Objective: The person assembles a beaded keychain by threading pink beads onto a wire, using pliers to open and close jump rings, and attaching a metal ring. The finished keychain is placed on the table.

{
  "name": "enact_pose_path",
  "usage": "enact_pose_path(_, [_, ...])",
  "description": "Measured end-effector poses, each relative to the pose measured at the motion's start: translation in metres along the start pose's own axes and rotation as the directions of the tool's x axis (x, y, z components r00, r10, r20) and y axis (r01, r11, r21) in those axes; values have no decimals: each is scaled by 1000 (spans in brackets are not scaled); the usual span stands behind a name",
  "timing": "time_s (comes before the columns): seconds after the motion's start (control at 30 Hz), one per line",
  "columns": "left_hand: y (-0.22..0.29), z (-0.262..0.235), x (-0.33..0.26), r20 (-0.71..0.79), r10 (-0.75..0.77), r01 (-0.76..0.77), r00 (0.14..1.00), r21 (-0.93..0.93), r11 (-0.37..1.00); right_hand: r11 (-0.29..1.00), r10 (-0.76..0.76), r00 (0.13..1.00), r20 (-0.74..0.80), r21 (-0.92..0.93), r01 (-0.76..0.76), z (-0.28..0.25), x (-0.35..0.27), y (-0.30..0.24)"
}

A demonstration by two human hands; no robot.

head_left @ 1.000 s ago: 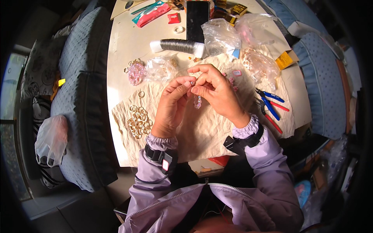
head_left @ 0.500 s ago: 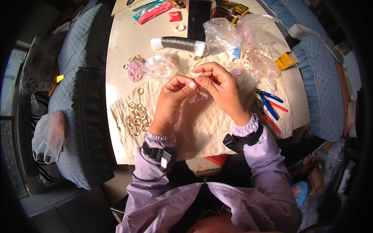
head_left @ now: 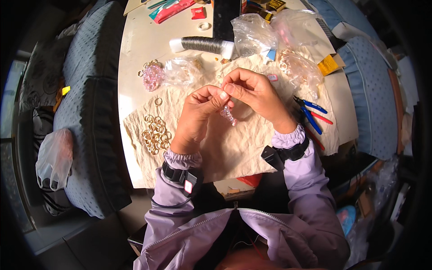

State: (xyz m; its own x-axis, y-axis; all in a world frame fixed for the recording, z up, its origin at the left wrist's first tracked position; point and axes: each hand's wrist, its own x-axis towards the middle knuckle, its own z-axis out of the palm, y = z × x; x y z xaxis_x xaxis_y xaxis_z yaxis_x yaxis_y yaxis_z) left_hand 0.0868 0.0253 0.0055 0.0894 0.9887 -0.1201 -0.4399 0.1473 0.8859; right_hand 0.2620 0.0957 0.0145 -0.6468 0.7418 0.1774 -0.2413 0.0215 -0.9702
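Note:
Over the cloth [head_left: 240, 157], both my hands work close together with their fingertips pinched. A short string of pink, clear beads [head_left: 228, 115] hangs just below my left hand [head_left: 198, 112], whose thumb and forefinger are closed at its upper end. My right hand [head_left: 256, 92] pinches right beside them, thumb against forefinger; what lies in that pinch is too small to make out. A tiny pale piece shows just above the fingertips. To the left on the cloth lies a heap of gold-coloured rings [head_left: 156, 135], with a single ring [head_left: 158, 102] apart.
Pink beaded pieces [head_left: 153, 77] with rings lie beside a clear bag [head_left: 182, 72]. Behind are a wire spool [head_left: 202, 45], a dark phone [head_left: 226, 20] and plastic bags [head_left: 254, 36]. Blue-handled cutters [head_left: 310, 114] and a red-handled tool [head_left: 320, 118] lie at the right.
The bead string has swung from lying sideways to hanging down at a slant. My fingertips stay together, and my right hand has shifted slightly. The whole view has moved a little.

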Motion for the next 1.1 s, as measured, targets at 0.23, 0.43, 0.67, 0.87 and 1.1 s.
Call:
enact_pose_path(0.23, [-3, 1, 1, 3, -12, 12, 1000, -74, 997, 1000, 5, 999, -39, 29, -4, 7, 0, 7])
enact_pose_path(0.43, [-3, 3, 0, 15, -91, 92, 996, -68, 993, 993, -23, 989, -149, -118, 5, 11, 1, 12])
enact_pose_path(0.67, [1, 3, -1, 11, -170, 170, 985, -62, 983, 998, 11, 982, -191, -64, -24, 9, 0, 16])
enact_pose_path(0.87, [0, 4, -2, 18, -196, 196, 980, -39, 980, 992, -24, 975, -220, -127, -5, 7, 2, 20])
enact_pose_path(1.1, [2, 4, -1, 13, -192, 192, 981, -83, 978, 997, -51, 952, -302, 38, 65, 6, 3, 18])
